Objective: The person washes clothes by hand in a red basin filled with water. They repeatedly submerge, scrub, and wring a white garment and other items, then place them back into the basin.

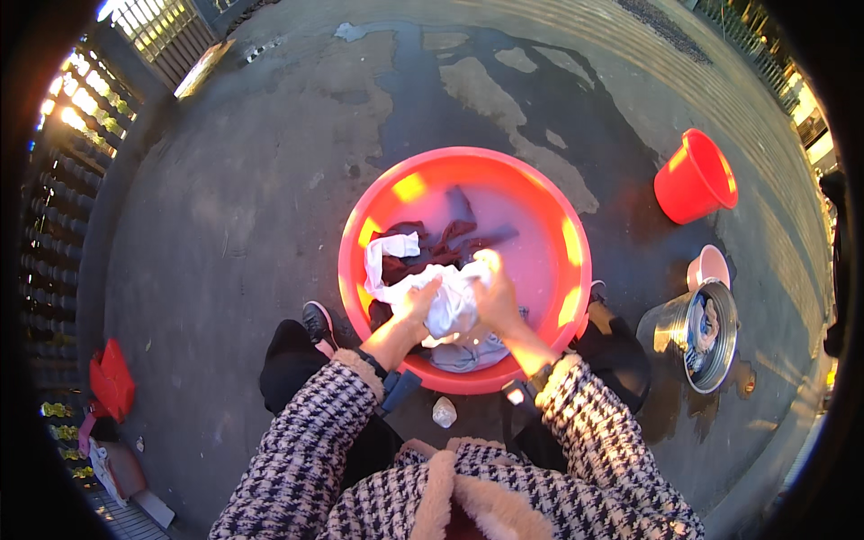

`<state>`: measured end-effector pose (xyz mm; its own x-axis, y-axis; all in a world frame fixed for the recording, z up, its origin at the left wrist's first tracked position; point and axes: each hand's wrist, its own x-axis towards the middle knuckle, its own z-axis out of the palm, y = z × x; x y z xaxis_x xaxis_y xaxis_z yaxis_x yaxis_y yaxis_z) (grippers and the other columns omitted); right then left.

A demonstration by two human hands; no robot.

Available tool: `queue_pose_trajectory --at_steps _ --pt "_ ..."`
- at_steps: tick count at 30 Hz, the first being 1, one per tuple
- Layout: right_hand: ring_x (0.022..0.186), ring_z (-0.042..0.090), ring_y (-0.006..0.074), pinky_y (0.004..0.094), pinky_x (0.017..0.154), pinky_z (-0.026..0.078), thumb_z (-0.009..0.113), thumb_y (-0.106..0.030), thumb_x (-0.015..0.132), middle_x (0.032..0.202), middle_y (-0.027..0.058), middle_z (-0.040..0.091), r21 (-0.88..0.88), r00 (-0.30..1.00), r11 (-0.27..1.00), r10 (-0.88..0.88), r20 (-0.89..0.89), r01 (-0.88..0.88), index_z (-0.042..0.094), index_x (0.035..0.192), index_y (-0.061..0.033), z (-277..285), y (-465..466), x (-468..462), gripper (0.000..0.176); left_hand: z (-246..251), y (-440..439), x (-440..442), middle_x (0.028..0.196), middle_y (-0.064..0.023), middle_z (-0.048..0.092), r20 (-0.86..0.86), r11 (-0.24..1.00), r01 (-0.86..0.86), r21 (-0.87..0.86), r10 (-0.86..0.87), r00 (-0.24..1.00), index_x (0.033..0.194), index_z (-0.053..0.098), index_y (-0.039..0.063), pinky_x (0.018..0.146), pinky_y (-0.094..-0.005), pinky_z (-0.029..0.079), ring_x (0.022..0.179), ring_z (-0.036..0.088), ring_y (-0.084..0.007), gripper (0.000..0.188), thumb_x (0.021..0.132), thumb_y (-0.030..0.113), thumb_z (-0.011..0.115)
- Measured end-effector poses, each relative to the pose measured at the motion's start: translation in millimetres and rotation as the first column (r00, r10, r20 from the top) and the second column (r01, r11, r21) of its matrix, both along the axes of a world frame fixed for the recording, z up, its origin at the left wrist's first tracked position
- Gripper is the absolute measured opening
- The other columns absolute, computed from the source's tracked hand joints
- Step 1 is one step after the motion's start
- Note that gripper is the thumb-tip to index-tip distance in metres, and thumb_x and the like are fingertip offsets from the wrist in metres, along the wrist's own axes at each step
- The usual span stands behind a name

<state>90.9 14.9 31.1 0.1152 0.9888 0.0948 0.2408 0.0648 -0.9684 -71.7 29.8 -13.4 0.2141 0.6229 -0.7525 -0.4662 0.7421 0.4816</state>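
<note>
Both hands grip one bunched white garment [449, 304] above a large red plastic basin [466, 385]. My left hand [418, 307] holds its left part, and my right hand [496, 297] holds the right part. A white end of cloth hangs left over dark red garments [455, 246], which lie partly in cloudy water [533, 270]. Light grey-blue cloth [469, 354] rests at the near side of the basin, partly beneath the hands.
At the right stand a red bucket [688, 179], a small pink tub [709, 266] and a metal bucket [665, 327] with clothes inside. A clear plastic bag or bottle [443, 412] lies before the basin. Wet patches mark the concrete floor [236, 202]. A red object [111, 381] lies by the left railing.
</note>
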Motion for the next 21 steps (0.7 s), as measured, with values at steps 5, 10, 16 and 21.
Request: queue_pose_trajectory --at_steps 5,10,16,21 --pt "0.085 0.064 0.0404 0.0480 0.066 0.053 0.063 -0.018 0.082 0.102 0.0190 0.061 -0.052 0.821 0.920 0.371 0.435 -0.388 0.054 0.120 -0.0047 35 -37 -45 0.041 42 -21 4 0.099 -0.0056 0.066 0.058 0.989 0.144 -0.017 -0.142 0.988 0.110 0.060 0.010 0.077 -0.0354 0.052 0.094 0.062 -0.0167 0.026 0.099 0.032 0.052" --pt "0.074 0.062 0.0437 0.0509 0.064 0.049 0.053 -0.021 0.090 0.079 0.0222 0.062 -0.086 0.890 0.993 -0.033 0.455 0.080 0.057 0.084 -0.0020 19 1 -10 0.020 24 -37 52 0.098 -0.0093 0.067 0.190 0.992 0.030 -0.119 -0.007 0.982 0.112 0.059 0.007 0.074 -0.0407 0.054 0.085 0.064 -0.0238 0.028 0.100 0.027 0.044" --pt "0.074 0.060 0.0450 0.0492 0.063 0.047 0.055 -0.019 0.092 0.076 0.0237 0.059 0.163 0.923 0.984 0.004 0.384 -0.072 0.054 0.089 -0.0032 3 -31 -28 0.016 -39 -28 34 0.093 -0.0099 0.066 0.249 0.996 -0.030 0.082 0.009 0.969 0.106 0.060 0.009 0.076 -0.0440 0.052 0.085 0.064 -0.0275 0.033 0.100 0.036 0.042" --pt "0.081 0.061 0.0477 0.0521 0.068 0.048 0.051 -0.025 0.095 0.082 0.0285 0.062 -0.119 0.928 0.993 0.031 0.371 0.014 0.055 0.091 -0.0007 16 -18 -15 0.025 -13 -35 44 0.087 -0.0066 0.065 0.303 0.979 0.022 -0.201 0.041 0.952 0.099 0.059 0.010 0.070 -0.0432 0.054 0.080 0.065 -0.0267 0.032 0.102 0.031 0.035"
